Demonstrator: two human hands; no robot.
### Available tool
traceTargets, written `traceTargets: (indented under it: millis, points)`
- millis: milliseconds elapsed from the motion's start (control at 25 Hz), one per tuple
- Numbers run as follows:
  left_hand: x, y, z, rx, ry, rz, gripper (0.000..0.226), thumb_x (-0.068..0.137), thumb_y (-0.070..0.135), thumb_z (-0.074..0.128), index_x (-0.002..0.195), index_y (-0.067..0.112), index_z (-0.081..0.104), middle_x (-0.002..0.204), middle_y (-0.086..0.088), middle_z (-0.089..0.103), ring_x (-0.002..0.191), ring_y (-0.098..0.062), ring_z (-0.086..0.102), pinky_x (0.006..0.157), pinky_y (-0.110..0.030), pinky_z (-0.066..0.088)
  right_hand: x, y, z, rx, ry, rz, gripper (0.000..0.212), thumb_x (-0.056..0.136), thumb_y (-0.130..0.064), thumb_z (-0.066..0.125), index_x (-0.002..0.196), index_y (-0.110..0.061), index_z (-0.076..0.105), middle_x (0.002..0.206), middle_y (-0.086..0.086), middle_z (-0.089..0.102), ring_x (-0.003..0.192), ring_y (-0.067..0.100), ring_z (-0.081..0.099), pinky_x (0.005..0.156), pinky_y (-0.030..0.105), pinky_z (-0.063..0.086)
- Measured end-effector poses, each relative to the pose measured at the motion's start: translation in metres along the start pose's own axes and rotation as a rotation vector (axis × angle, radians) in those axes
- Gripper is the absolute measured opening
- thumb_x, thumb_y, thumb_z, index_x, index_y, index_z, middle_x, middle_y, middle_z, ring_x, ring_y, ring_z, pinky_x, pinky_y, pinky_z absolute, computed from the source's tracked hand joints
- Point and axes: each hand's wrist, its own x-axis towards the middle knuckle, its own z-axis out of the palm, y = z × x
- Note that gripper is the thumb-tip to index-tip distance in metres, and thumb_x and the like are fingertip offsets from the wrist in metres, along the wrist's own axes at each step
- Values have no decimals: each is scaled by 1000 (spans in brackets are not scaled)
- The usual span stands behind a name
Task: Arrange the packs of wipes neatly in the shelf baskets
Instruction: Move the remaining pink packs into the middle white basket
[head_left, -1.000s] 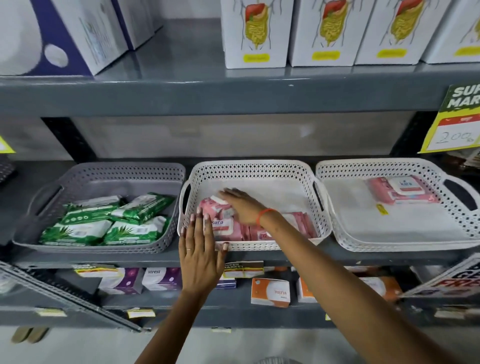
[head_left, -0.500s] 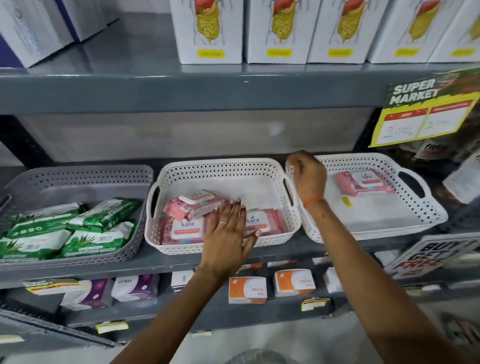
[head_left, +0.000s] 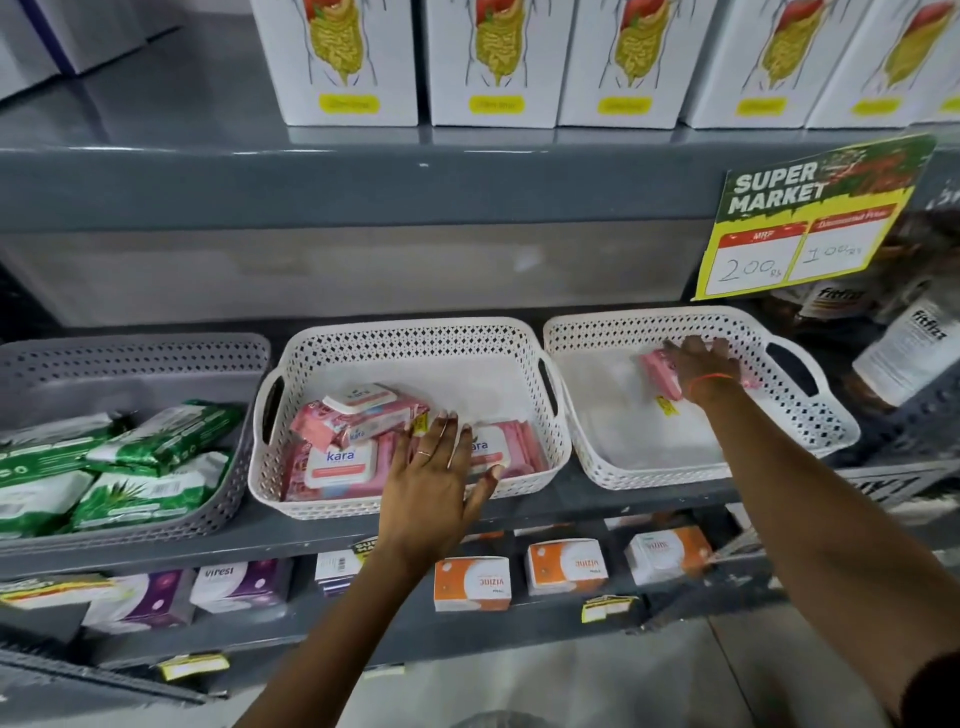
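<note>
grey shelf (head_left: 597, 501); left hand (head_left: 434, 480) fingers wide; right hand (head_left: 701, 366) holds pink pack (head_left: 658, 370).

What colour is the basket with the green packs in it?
Grey, with small holes all round. The head view shows the grey basket at the left of the shelf.

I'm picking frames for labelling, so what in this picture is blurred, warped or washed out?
Head view: wide-angle bend bows the shelf edge; right hand and its pink pack are motion-smeared; left hand is sharper; right basket floor is washed pale; light is soft, shadows faint.
</note>
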Motion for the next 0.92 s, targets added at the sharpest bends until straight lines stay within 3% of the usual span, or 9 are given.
traceTargets:
  millis: [160, 280, 360, 440, 480, 560, 680, 800, 920]
  points:
    - [0, 0, -1, -22, 13, 7, 88, 80, 68, -15, 146, 19, 16, 157, -3, 13, 145, -20, 4, 118, -47, 1, -24, -15, -10, -6, 53, -39, 62, 80, -26, 71, 136, -21, 44, 141, 11, 38, 133, 38, 29, 104, 44, 40]
    - [-5, 0, -4, -11, 44, -7, 86, 84, 66, -9, 144, 15, 26, 154, -7, 25, 143, -23, 16, 118, -46, 6, -54, -46, -24, 275, 366, -24, 69, 70, -32, 77, 131, -15, 48, 131, 17, 45, 122, 39, 38, 94, 43, 43]
    - [-12, -6, -6, -8, 79, -48, 81, 88, 63, -2, 143, 12, 29, 153, -9, 28, 142, -27, 20, 118, -46, 5, -76, -76, -39, 396, 628, -152, 75, 63, -34, 80, 129, -16, 52, 124, 20, 50, 114, 39, 44, 90, 38, 37]
    - [-21, -16, -6, -4, 136, -81, 74, 91, 59, 7, 144, 10, 26, 152, -11, 28, 142, -26, 19, 118, -45, 3, -98, -106, -54, 410, 765, -435, 77, 55, -31, 84, 126, -17, 57, 117, 20, 56, 108, 40, 50, 88, 34, 34]
    - [-26, -23, -6, -4, 168, -97, 72, 92, 57, 11, 144, 9, 26, 152, -11, 27, 142, -25, 17, 117, -44, 1, -108, -123, -57, 390, 734, -594, 78, 54, -29, 86, 126, -17, 58, 114, 20, 57, 106, 40, 51, 88, 34, 38]
    - [-35, -36, -7, -18, 209, -132, 69, 92, 53, 19, 143, 7, 27, 153, -12, 25, 142, -25, 14, 115, -45, 2, -127, -153, -54, 276, 504, -798, 77, 63, -30, 82, 134, -22, 52, 121, 15, 55, 112, 34, 47, 93, 38, 46]
    - [-47, -49, -7, -18, 208, -147, 68, 93, 51, 20, 144, 6, 24, 154, -11, 20, 143, -25, 12, 115, -45, 9, -138, -183, -34, 71, 106, -835, 70, 85, -23, 61, 148, -25, 29, 147, 7, 38, 133, 28, 31, 113, 39, 33]
    - [-55, -57, -4, 9, 206, -131, 67, 94, 51, 18, 145, 8, 20, 155, -10, 16, 143, -25, 12, 116, -41, 4, -135, -191, -41, 61, -222, -776, 72, 91, 0, 47, 151, -21, 15, 161, 7, 18, 146, 27, 22, 123, 38, 21]
    - [-61, -68, -4, 7, 219, -179, 68, 94, 51, 20, 146, 9, 17, 154, -7, 15, 143, -23, 12, 116, -37, -2, -136, -200, -69, 234, -183, -758, 68, 88, 14, 38, 146, -21, 33, 152, 7, 40, 132, 29, 47, 112, 40, 41]
